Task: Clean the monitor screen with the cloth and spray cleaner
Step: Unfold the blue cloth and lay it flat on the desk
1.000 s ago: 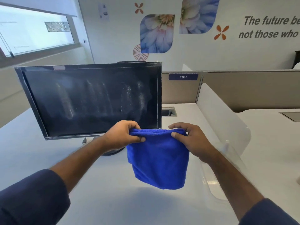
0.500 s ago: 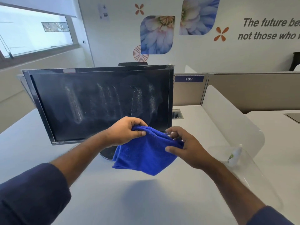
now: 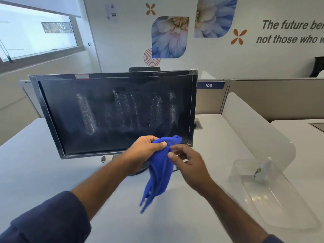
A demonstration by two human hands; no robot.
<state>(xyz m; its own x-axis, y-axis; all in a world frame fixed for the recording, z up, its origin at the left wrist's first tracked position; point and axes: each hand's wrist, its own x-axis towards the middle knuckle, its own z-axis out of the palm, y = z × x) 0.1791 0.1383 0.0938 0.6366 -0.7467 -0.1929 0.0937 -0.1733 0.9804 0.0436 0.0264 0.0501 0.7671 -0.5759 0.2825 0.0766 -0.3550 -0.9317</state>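
Note:
A black monitor [image 3: 114, 113] stands on the white desk, its dark screen streaked with several whitish vertical spray marks. My left hand [image 3: 143, 151] grips the top of a blue cloth [image 3: 159, 172], which hangs bunched in front of the monitor's lower right corner. My right hand [image 3: 187, 163] is just right of the cloth, blurred, fingers spread and holding nothing. A small white spray bottle [image 3: 262, 171] with a green label stands in a clear plastic tray [image 3: 280, 204] at the right.
The white desk [image 3: 35, 172] stretches left and in front of the monitor. A translucent divider panel [image 3: 254, 127] runs along the right side. Beige partitions with a "109" label [image 3: 208, 85] stand behind. A cable port [image 3: 198, 124] sits in the desk behind the monitor.
The cloth was held spread between both hands; my right hand has let go and now it hangs bunched from my left hand. The view has shifted, bringing the monitor more central.

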